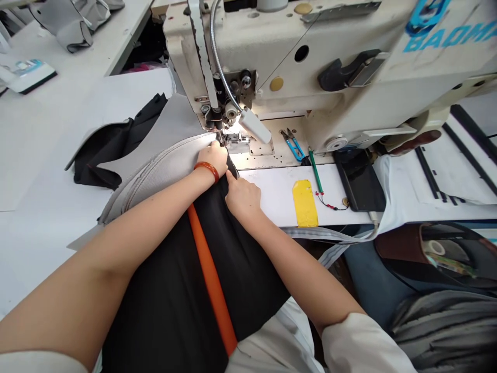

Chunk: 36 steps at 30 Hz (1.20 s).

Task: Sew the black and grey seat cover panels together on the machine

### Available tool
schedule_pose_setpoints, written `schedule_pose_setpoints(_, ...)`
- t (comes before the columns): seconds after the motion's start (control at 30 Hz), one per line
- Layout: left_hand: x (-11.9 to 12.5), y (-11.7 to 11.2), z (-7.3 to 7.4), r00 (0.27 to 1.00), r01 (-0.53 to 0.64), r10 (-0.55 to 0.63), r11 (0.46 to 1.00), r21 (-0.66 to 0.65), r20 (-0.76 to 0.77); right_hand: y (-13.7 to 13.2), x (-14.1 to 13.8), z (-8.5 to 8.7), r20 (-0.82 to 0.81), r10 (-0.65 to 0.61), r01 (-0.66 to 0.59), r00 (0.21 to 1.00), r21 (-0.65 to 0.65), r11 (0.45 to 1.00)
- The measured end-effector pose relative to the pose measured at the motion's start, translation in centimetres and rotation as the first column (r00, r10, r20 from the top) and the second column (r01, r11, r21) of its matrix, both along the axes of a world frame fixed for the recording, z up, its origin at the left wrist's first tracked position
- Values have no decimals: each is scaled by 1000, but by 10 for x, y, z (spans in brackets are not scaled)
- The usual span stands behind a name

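Under the needle area of a sewing machine (267, 77) lies a sewn piece of grey fabric (171, 150) joined to black fabric (166, 300) with an orange stripe (212, 277). My left hand (213, 158), with a red-brown bangle (207, 168) at the wrist, presses on the fabric close to the presser foot (220, 135); its fingers are bent. Just to its right, my right hand (244, 196) is closed on the black fabric's edge, fingers curled and partly hidden. The black fabric hangs over the table's front toward my lap.
Right of the needle lie blue thread snips (293, 145), a green pen-like stick (316, 171), a yellow tag (305, 203) and a black phone (361, 181) with a cable. A small lamp (254, 126) hangs beside the needle. A brown bin (399, 254) stands at right.
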<state>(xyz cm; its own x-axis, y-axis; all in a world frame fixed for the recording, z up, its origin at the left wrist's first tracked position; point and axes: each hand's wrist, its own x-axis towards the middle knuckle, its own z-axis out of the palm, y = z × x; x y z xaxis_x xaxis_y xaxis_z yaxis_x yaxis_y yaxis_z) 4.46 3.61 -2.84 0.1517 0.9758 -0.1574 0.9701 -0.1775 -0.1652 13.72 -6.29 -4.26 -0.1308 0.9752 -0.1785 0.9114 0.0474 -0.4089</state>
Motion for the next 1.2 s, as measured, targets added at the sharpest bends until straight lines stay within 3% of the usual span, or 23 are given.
schedule_pose_setpoints(0.13,8,-12,7,998,48,-47,999,20,-37,6,5,3,-73,-16,15,997,-7,1000)
schedule_pose_setpoints(0.23,-13,-42,15,985,170,-168,983,66,-45,-1,32,4,-310,-76,53,948,-81,995)
schedule_pose_setpoints(0.3,-49,-72,19,972,233,-229,967,101,-48,-18,59,3,-589,-140,21,796,-204,979)
schedule_pose_setpoints(0.37,-97,-102,22,955,296,-293,942,160,-42,-44,83,-2,-803,-222,-122,553,-342,932)
schedule_pose_setpoints(0.43,-142,-123,28,968,247,-251,948,199,-6,-70,94,-7,-868,-321,-223,379,-422,879)
schedule_pose_setpoints(0.53,-176,-133,46,996,91,-93,986,136,10,-98,83,-12,-846,-473,-198,248,-522,830)
schedule_pose_setpoints(0.6,-171,-131,63,993,-83,83,997,0,-89,-108,67,-12,-818,-545,-161,183,-572,804)
schedule_pose_setpoints(0.67,-153,-130,79,979,-152,124,973,-173,-160,-115,52,-12,-791,-597,-141,132,-611,779)
schedule_pose_setpoints(0.77,-116,-133,89,993,14,-64,897,-442,-97,-123,43,-16,-733,-678,-167,58,-677,717)
schedule_pose_setpoints(0.83,-88,-133,80,986,73,-142,845,-529,-92,-127,45,-22,-676,-736,-209,27,-724,658)
schedule_pose_setpoints(0.9,-59,-122,62,973,110,-186,897,-428,-139,-128,49,-29,-632,-774,-246,28,-755,607)
schedule_pose_setpoints(0.97,-35,-102,44,959,176,-210,968,-180,-188,-128,54,-33,-626,-779,-303,52,-753,584)
schedule_pose_setpoints(1.03,-18,-75,30,970,142,-147,989,-43,-193,-129,58,-35,-645,-760,-361,84,-730,580)
schedule_pose_setpoints(1.13,-13,-41,22,990,56,-71,991,-125,-118,-131,58,-33,-661,-746,-333,85,-724,604)
schedule_pose_setpoints(1.2,-17,-28,21,995,72,-82,984,-163,-55,-132,56,-32,-646,-762,-275,54,-743,610)
